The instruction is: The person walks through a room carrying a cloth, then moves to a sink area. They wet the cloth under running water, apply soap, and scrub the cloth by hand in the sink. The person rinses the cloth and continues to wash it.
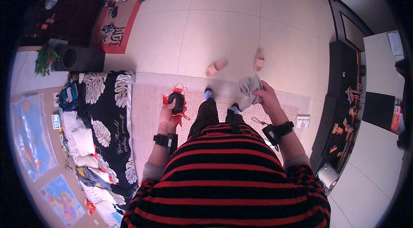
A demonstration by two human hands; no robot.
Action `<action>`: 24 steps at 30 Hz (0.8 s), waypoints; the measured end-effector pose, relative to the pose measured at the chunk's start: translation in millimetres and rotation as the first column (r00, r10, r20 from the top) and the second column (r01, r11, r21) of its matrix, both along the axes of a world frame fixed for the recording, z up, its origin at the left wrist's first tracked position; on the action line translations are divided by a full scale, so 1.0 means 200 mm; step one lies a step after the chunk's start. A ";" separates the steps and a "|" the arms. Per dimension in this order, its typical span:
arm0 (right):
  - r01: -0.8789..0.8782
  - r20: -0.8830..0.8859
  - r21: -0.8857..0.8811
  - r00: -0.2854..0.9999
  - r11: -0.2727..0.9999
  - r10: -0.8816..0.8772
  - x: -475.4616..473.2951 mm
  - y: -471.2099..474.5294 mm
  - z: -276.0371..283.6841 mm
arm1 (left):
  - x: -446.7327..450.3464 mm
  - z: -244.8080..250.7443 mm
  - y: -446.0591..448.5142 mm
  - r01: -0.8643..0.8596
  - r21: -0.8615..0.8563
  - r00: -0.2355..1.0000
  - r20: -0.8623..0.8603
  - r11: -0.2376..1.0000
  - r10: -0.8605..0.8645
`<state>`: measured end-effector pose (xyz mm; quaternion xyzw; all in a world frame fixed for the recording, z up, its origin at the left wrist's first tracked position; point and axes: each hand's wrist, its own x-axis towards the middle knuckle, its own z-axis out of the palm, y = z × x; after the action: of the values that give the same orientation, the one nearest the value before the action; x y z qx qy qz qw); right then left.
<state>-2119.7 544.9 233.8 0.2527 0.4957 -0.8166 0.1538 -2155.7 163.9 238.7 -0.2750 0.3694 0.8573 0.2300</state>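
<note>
My left hand is closed around a dark rounded object, which looks like a computer mouse, though I cannot be sure. Bunched red ribbon or packaging shows around it, with thin red strands at its far side. A crumpled light grey cloth hangs from my right hand, pinched between thumb and fingers. Both hands are well apart, on either side of my feet, above the pale woven rug.
Two pink slippers lie apart on the tiled floor beyond the rug. A sofa with a black leaf-patterned cover runs along the left. On the right stands a long dark cabinet; a small box sits near the rug's right edge.
</note>
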 end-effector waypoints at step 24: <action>-0.136 0.082 0.269 0.990 0.953 0.118 -1.07 -0.71 0.21 | -1.06 0.01 -0.87 -0.149 0.011 0.979 -0.140 0.989 0.149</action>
<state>-2333.1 402.3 276.2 0.2654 0.6140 -0.7198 0.1856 -2367.9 -10.7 241.5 -0.2409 0.3630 0.8894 0.1388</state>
